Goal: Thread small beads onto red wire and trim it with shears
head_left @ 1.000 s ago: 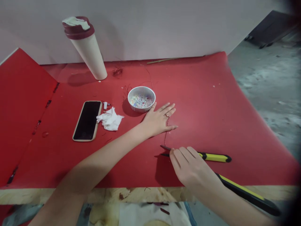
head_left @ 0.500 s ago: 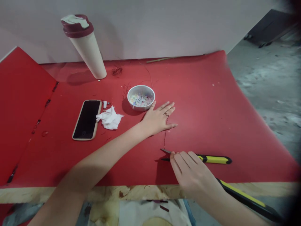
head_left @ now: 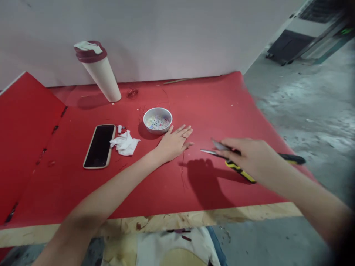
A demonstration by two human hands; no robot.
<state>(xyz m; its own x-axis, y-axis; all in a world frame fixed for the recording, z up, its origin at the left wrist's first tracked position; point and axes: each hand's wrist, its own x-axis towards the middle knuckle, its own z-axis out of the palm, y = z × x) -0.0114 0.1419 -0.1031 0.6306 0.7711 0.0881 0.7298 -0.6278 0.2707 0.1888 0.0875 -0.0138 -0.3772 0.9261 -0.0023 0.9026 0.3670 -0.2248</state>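
My left hand (head_left: 174,142) lies flat and open on the red mat (head_left: 222,111), fingers spread, pressing the top end of a thin red wire (head_left: 182,173) that runs toward the table's front edge. My right hand (head_left: 249,158) is raised above the mat to the right and grips a pair of yellow-and-black pliers (head_left: 238,168), whose open metal jaws (head_left: 212,147) point left toward my left hand. A small white perforated bowl (head_left: 157,120) with coloured beads stands just behind my left hand.
A black phone (head_left: 100,145) lies to the left beside a crumpled white tissue (head_left: 124,143). A white tumbler with a maroon lid (head_left: 97,70) stands at the back by the wall. The mat's front meets a bare plywood edge (head_left: 194,218); concrete floor lies right.
My right hand lifted the pliers off the mat and moved them up and to the right, away from the wire. The camera swung right. My left hand stayed flat.
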